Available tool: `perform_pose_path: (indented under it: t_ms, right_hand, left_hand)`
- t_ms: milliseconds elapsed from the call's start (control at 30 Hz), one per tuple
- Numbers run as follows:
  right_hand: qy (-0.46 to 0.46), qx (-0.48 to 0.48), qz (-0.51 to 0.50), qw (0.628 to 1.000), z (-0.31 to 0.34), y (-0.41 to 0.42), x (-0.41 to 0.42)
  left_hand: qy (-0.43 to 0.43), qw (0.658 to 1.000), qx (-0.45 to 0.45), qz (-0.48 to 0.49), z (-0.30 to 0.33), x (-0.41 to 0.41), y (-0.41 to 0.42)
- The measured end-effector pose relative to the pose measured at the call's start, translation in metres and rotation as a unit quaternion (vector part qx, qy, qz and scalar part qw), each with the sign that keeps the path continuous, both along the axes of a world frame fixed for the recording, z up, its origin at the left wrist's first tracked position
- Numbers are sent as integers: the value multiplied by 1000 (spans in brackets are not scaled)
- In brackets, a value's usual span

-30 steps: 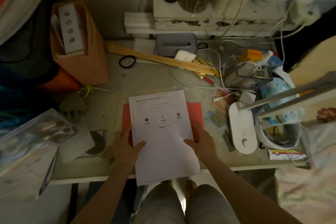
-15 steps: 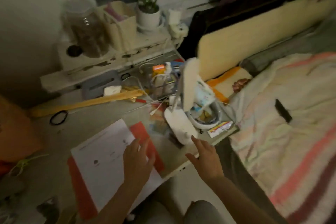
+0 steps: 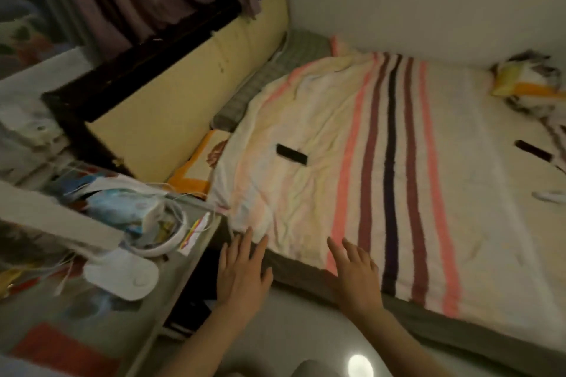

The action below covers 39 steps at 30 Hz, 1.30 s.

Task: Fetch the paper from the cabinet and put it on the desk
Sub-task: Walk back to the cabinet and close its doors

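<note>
Two empty hands — left hand, right hand, at bed edge

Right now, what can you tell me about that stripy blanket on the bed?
The stripy blanket looks soft and towel-like, cream coloured with pink, maroon and one dark stripe running lengthwise. It lies spread flat but wrinkled over the bed. A small black rectangular object rests on it. Both open hands hover near its front edge.

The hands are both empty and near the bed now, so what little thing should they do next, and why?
Probably just pull back and rest. Both the left hand and the right hand are open with spread fingers, holding nothing, out past the desk edge by the striped blanket. Only a red sheet shows on the desk corner; the paper itself is out of view.
</note>
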State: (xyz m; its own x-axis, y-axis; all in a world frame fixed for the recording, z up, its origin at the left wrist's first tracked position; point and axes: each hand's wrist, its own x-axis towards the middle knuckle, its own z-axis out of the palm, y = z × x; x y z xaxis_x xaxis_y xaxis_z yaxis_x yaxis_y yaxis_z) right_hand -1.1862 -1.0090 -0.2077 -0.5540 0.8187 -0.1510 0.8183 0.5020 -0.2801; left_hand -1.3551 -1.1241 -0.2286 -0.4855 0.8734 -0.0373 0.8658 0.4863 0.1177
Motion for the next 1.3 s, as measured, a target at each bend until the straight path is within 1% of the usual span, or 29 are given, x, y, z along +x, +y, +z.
perform_pose_path:
  t_ms: [133,233,333,433,500,600,700,767,800,900,1100,1200,1300]
  right_hand:
    - [-7,20,-86,996,0,46,101]
    - [-11,31,-156,987,5,70,168]
    - [-12,42,-236,971,12,87,230]
    - [-12,53,-308,950,18,98,287]
    - [-3,57,-360,931,21,101,320]
    - [6,59,-426,903,23,102,367]
    - [-6,54,-482,874,26,107,409]
    - [-15,56,-529,847,28,114,436]
    - [-16,60,-544,837,30,118,445]
    - [-18,64,-602,796,36,134,479]
    - [-13,71,-673,736,49,166,536]
    - [-19,62,-704,707,53,173,564]
    - [-22,66,-731,679,56,174,596]
  left_hand:
    - [0,997,-15,-71,10,75,64]
    - [-32,995,0,-100,17,131,107]
    - [-42,986,11,-158,25,184,147]
    - [-41,970,29,-236,32,233,190]
    - [-41,955,41,-291,36,264,218]
    - [-35,930,32,-366,38,313,260]
    - [-40,897,39,-438,36,362,299]
    - [-48,876,27,-479,33,401,328]
    - [-42,872,17,-487,32,415,337]
    - [-42,842,18,-538,31,467,377]
    - [-8,778,17,-628,40,561,447]
    - [-11,743,-8,-669,49,615,457]
    - [-16,709,19,-705,52,666,460]
